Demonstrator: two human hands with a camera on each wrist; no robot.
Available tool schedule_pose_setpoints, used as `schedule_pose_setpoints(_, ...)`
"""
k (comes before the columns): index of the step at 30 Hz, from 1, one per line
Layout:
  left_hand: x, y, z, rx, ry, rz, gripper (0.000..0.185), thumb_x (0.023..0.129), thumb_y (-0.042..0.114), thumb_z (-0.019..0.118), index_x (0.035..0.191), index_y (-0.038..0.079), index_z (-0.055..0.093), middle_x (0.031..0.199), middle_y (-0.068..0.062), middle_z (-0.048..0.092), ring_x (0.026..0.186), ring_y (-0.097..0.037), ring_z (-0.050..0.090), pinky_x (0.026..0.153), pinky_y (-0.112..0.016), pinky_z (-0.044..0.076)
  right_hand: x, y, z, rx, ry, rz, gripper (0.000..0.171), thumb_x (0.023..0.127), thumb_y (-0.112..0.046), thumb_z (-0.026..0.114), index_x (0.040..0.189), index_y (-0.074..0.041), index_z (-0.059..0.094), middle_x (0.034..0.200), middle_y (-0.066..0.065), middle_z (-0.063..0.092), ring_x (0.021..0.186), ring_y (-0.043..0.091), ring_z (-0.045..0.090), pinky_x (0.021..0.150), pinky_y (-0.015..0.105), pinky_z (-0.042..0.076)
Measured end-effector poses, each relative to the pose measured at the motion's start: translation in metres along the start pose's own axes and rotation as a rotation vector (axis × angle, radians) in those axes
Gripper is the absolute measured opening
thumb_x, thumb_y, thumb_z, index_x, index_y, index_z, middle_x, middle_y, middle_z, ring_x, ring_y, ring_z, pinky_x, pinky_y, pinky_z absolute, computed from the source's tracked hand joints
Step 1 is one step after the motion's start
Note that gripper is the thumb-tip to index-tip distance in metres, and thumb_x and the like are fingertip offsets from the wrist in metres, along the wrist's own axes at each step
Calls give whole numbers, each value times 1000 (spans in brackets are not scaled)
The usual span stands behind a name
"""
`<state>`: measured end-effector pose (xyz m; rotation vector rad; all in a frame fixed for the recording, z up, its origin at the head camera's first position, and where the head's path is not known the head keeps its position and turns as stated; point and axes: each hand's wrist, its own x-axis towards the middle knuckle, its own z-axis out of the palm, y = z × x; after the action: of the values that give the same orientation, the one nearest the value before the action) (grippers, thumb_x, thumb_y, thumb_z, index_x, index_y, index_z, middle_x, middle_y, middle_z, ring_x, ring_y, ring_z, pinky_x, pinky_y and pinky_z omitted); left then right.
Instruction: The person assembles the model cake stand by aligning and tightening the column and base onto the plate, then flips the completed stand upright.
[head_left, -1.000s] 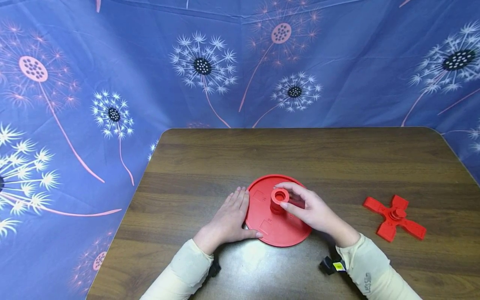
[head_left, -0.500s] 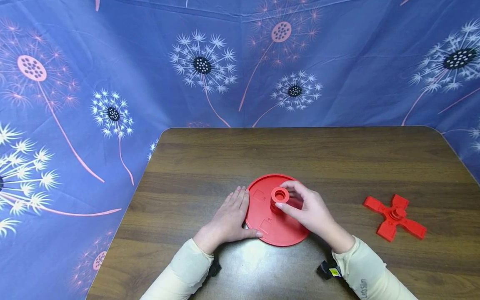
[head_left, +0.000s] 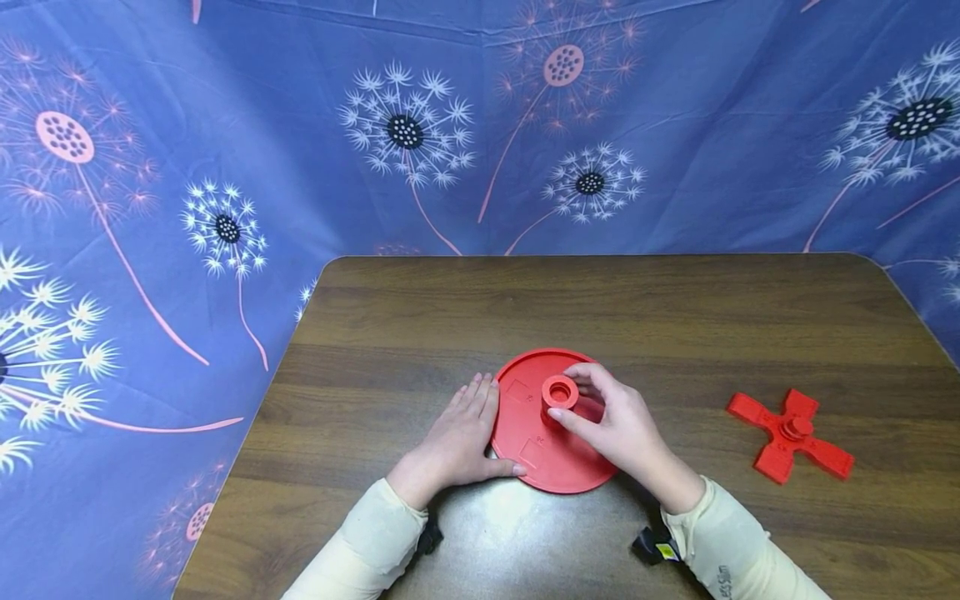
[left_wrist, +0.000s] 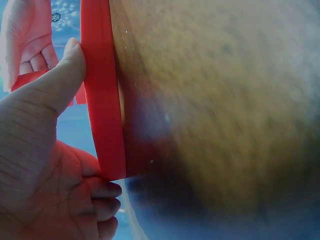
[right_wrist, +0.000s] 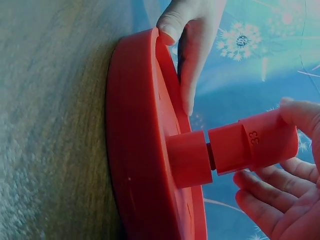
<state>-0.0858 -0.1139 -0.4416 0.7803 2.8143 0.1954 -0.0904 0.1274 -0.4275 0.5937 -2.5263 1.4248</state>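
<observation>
A red round base (head_left: 566, 473) with a raised rim lies on the table. My left hand (head_left: 461, 437) rests along its left side, fingers straight and the thumb at the rim (left_wrist: 104, 95). From the middle of the base stands a short red post (right_wrist: 190, 159). Over that post my right hand (head_left: 624, 423) pinches a red hollow cylinder (right_wrist: 256, 142) marked 33 between thumb and fingers. In the right wrist view the cylinder tilts slightly, and a narrow dark gap shows between its lower end and the post.
A red four-armed cross piece (head_left: 795, 433) with a round knob at its centre lies to the right on the wooden table (head_left: 420, 317). A blue cloth (head_left: 480, 125) with dandelion prints hangs behind and to the left.
My right hand has shifted a little left and nearer, its thumb sliding round the front of the cylinder. My left hand, the base and the cross piece stay where they were.
</observation>
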Motion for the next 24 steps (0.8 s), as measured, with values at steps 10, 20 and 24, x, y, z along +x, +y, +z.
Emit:
schedule_pose_setpoints(10,-1,1,-1,-29,4,-4,118,76,74,63,152,-6,20,158,-22,20,147,-34,15,119,-42,15,7,10,-11,217,-209,-88,54,90,-2,66,140,-4,47,138,12,53,123,25,53,101,24,44)
schedule_pose_setpoints(20,-2,1,-1,-55,-7,-14,118,76,73,64,153,-5,19,159,-21,19,147,-33,14,119,-42,15,8,21,-16,288,-337,-39,48,94,-4,62,141,-4,49,136,5,57,119,13,55,98,20,45)
schedule_pose_setpoints(24,-2,0,-1,-51,4,-11,118,76,73,64,152,-5,20,158,-22,20,147,-34,15,119,-43,16,8,20,-14,288,-290,-5,45,92,-5,66,136,-7,54,128,5,60,113,16,60,96,23,48)
